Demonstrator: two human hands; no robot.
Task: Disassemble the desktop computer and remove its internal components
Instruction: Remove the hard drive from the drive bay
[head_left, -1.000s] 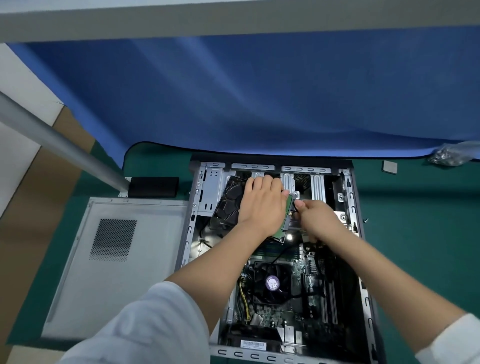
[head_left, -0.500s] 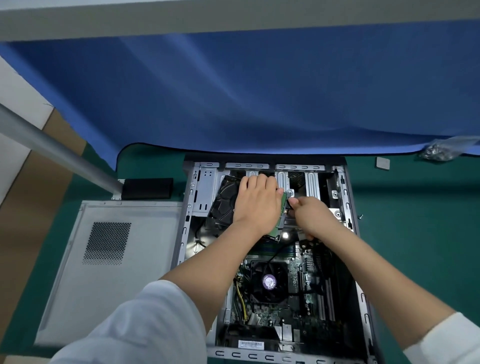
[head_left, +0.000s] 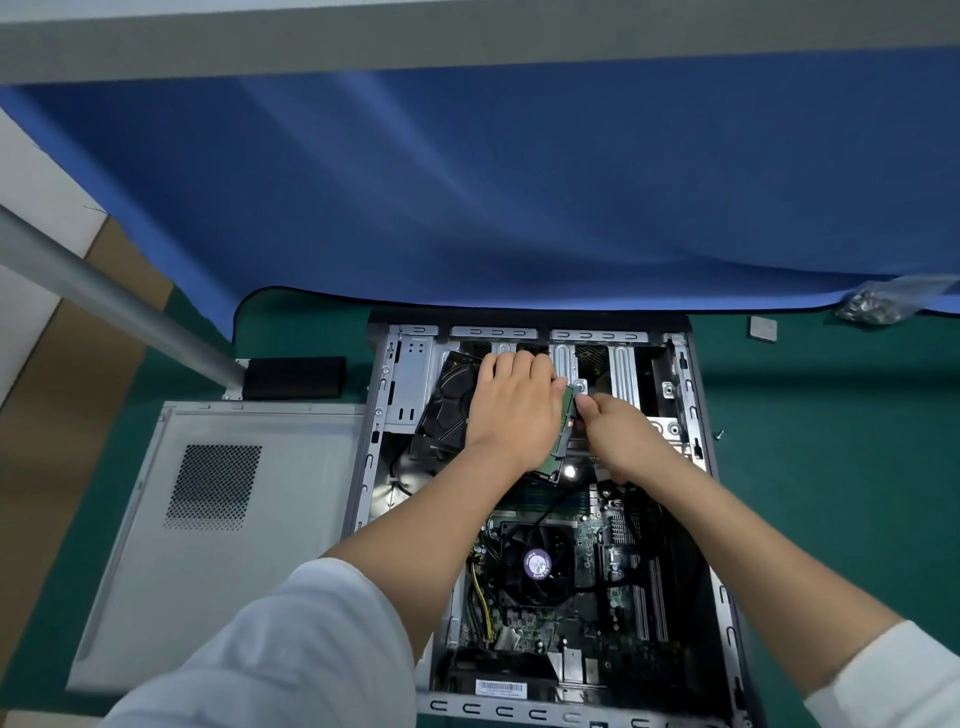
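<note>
The open computer case (head_left: 524, 519) lies flat on the green mat (head_left: 831, 467), its removed side panel (head_left: 218, 540) lying flat just to the left and touching the case edge, so the task is already past the opening step and into the internal parts. Inside, the motherboard (head_left: 587, 587) with its CPU cooler fan (head_left: 535, 566) sits untouched in the near half, while all the work is at the far end by the drive bay. Compared with 1 second ago, little has moved: both hands keep the same posts on the hard drive (head_left: 452, 410), and the main shift is in the head camera, which has slid slightly so the case sits a touch differently in view. The left hand (head_left: 511, 410) rests palm-down on the drive, fingers pressed together and laid flat over its top, steadying it. The right hand (head_left: 618, 436) is closed at the drive's green circuit-board edge (head_left: 563, 426), thumb and forefinger pinching something small there; most likely a cable plug, though I cannot tell for certain. That near-stillness suggests the connector has not yet come free, so the drive remains tethered and, in my judgement, cannot be lifted out until it does. 1 small chip-like square (head_left: 762, 329) and 1 bag of screws (head_left: 883, 304) lie well apart on the far right.
</note>
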